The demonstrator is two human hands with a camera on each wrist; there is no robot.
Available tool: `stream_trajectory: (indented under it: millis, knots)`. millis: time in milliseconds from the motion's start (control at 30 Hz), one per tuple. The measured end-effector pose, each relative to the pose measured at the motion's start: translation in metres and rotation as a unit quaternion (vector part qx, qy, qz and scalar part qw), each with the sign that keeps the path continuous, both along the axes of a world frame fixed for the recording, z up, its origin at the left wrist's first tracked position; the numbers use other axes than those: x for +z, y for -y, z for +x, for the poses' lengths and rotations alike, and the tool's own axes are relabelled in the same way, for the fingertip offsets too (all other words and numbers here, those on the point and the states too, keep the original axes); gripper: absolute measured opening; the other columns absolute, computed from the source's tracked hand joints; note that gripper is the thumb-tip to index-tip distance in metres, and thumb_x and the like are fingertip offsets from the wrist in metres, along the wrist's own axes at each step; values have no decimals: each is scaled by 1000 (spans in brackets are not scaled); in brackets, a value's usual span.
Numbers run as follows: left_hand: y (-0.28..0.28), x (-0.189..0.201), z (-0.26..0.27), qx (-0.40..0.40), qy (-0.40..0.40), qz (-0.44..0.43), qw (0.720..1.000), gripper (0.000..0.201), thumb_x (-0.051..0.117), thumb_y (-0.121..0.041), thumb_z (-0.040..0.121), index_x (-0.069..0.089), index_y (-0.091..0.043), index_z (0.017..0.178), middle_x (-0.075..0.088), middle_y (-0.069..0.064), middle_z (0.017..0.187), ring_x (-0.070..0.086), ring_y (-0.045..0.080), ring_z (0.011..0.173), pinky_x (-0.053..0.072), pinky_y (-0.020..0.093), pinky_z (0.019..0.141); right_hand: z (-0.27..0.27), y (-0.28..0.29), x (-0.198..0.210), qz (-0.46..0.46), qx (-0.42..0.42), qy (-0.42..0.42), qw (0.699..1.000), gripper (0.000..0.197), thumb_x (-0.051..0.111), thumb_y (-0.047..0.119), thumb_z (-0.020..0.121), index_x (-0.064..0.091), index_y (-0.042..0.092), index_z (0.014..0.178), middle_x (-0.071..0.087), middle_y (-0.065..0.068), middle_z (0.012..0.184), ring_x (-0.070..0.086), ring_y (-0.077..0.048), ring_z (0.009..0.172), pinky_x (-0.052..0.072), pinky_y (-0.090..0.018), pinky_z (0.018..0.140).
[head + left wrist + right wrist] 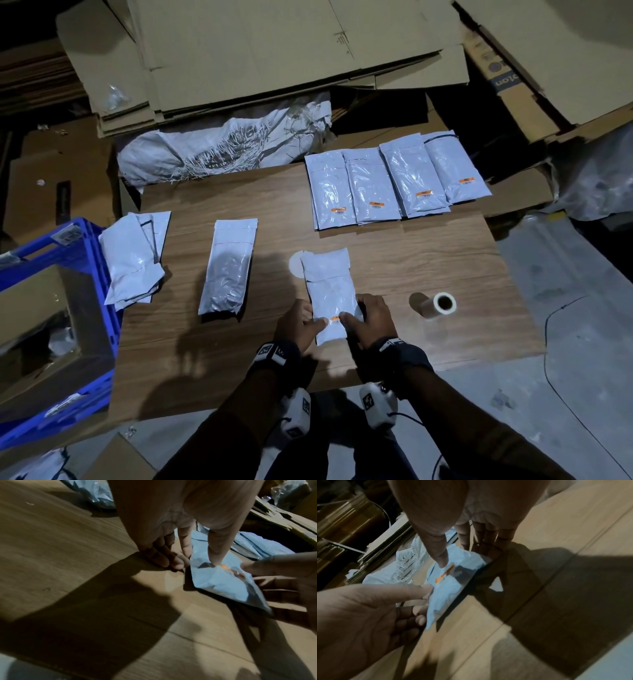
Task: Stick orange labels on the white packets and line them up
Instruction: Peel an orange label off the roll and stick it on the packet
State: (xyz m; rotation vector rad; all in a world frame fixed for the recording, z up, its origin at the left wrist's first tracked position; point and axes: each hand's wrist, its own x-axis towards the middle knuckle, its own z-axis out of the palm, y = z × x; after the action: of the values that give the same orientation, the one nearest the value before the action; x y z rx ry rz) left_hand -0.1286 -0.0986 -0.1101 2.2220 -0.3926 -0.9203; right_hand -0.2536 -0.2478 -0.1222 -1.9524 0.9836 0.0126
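A white packet (330,291) lies lengthwise near the table's front edge. A small orange label (335,319) sits on its near end. My left hand (299,325) grips the packet's left edge and my right hand (370,318) grips its right edge. Both thumbs press on top, one at each end of the label. In the left wrist view the thumb tip touches the packet (223,585) just beside the label (229,568). In the right wrist view the label (445,573) lies flat between the two thumbs. A row of labelled packets (371,188) lies at the back right.
One unlabelled packet (229,267) lies left of centre, and a loose pile of packets (137,257) sits at the table's left edge. A label roll (442,303) stands right of my hands. A blue crate (85,240) stands at left, a woven sack (222,147) and flattened cardboard (274,51) behind.
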Motion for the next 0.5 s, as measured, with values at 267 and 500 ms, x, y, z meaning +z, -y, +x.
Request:
stream_trajectory:
  millis: [267,500]
  knots:
    - [-7,13,12,24,-34,-76,996,37,88,-26,78,57,-16,96,69,2,99,67,15,91,48,18,72,9,-1,44,67,-31,55,996,32,76,16,87,54,11,110,69,-1,92,64,-18,79,41,-13,56]
    - [6,55,35,35,-4,-195,980,40,80,-4,83,53,-7,112,68,16,102,64,19,83,48,10,59,27,0,87,35,-57,132,989,64,79,20,84,43,30,136,65,4,93,66,-11,81,49,-24,63]
